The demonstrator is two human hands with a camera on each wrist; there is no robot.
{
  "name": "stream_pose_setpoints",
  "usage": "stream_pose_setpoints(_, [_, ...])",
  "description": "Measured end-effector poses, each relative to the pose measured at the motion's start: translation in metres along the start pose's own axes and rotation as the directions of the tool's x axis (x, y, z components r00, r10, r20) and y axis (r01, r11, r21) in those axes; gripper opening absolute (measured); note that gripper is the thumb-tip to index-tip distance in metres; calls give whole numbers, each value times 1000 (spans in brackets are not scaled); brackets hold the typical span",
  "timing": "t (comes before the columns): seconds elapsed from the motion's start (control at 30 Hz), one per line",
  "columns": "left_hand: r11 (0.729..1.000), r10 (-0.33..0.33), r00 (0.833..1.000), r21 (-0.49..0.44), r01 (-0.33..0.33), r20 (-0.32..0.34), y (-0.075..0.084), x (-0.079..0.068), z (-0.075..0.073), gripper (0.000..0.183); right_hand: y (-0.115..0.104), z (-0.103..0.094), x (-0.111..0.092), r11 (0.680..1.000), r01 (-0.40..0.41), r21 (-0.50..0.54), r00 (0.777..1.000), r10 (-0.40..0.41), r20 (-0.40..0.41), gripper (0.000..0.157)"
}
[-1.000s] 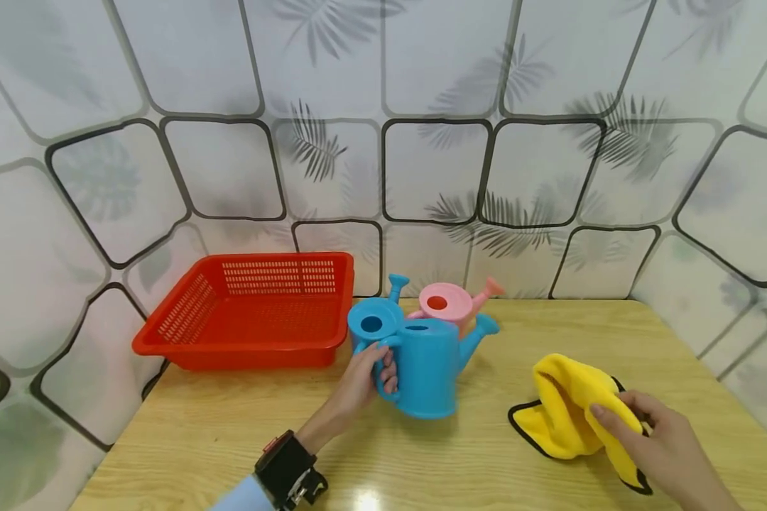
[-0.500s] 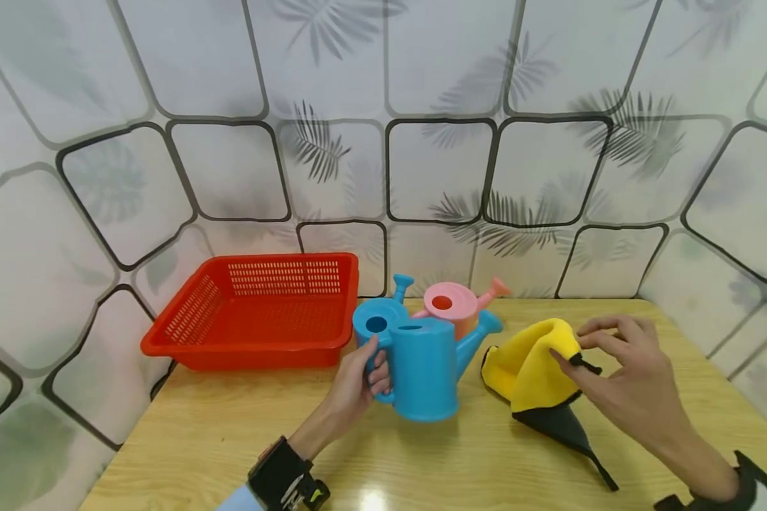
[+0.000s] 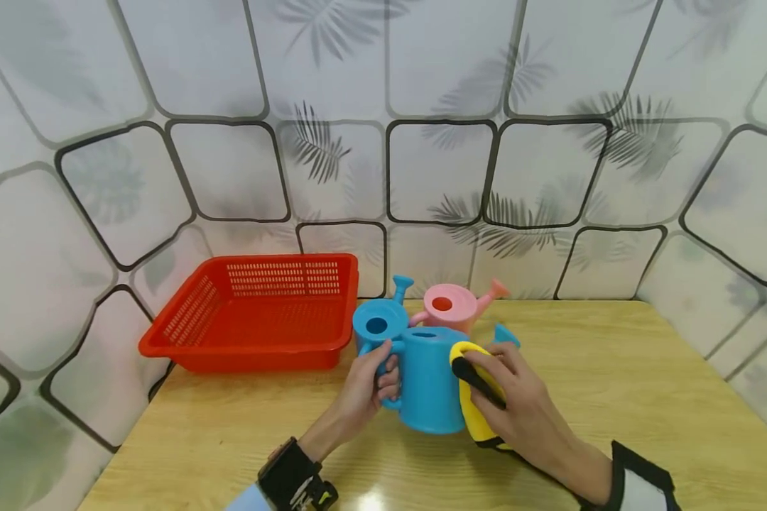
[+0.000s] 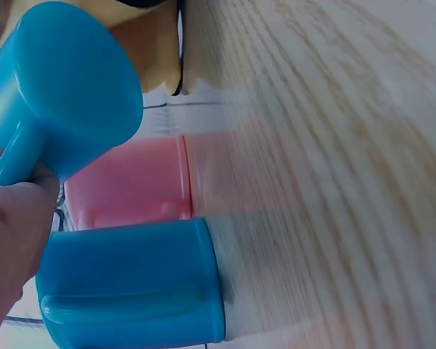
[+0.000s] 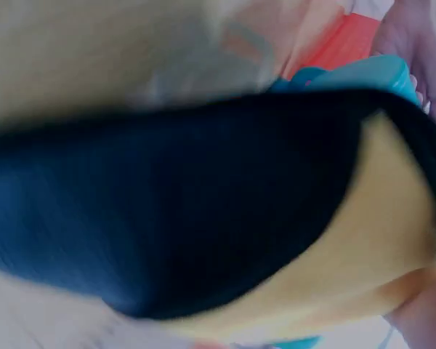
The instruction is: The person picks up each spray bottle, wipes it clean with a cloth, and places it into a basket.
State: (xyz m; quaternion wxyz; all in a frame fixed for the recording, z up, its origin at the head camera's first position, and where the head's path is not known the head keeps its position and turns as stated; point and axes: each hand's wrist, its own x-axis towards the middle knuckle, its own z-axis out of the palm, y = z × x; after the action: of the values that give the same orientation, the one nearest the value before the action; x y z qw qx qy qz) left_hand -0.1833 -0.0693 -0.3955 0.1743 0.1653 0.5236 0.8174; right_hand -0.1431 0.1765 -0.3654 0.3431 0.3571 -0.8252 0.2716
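My left hand [image 3: 376, 380] grips the handle of a blue watering can [image 3: 431, 387], which hangs above the table in the left wrist view. With my right hand [image 3: 518, 397] I hold a yellow cloth [image 3: 476, 411] with a dark underside and black edging. The cloth lies against the right side of the can and hides most of its spout; the blue spout head [image 3: 505, 335] shows past my fingers. In the right wrist view the cloth [image 5: 381, 196] covers most of the picture, and its dark side [image 5: 203, 211] faces the camera.
Behind the held can stand a second blue watering can [image 3: 378, 319] and a pink one [image 3: 450, 305], both upright on the wooden table [image 3: 613, 383]. A red plastic basket [image 3: 249, 358] sits at the back left. A patterned wall [image 3: 434, 170] closes off the back.
My right hand has carried the cloth leftward from the table's right side, up against the blue watering can. The can in my left hand has shifted slightly right and down.
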Motion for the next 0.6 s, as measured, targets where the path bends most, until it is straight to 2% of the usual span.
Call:
stream_pose_setpoints(0.1, [1000,1,1000,13,-1,-9,-2,3,2,36,0,-2,5,992,97,-76,989,-87,118,34])
stream_pose_setpoints(0.2, [1000,-6,999,20,6,-31,-3,3,2,36,-1,-4,11,966,200,-161,957,-158,242,35])
stream_pose_setpoints(0.23, [1000,-7,999,24,8,-38,-3,2,2,35,-2,-4,13,956,231,-183,944,-174,279,38])
stream_pose_setpoints(0.33, [999,-6,999,43,8,-52,-4,1,2,36,-4,-3,19,932,289,-218,915,-203,349,61])
stream_pose_setpoints(0.4, [997,1,998,77,4,-58,-4,1,3,36,-4,-1,23,925,307,-223,912,-218,348,57])
stream_pose_setpoints(0.5, [987,15,998,164,-5,-61,-3,1,4,37,-5,4,27,917,331,-224,921,-263,287,39])
stream_pose_setpoints(0.53, [982,20,998,190,-8,-64,-3,0,5,37,-5,5,29,918,332,-218,927,-274,258,38])
stream_pose_setpoints(0.6, [972,35,997,236,-18,-69,-3,0,5,38,-5,4,31,935,295,-197,945,-255,206,45])
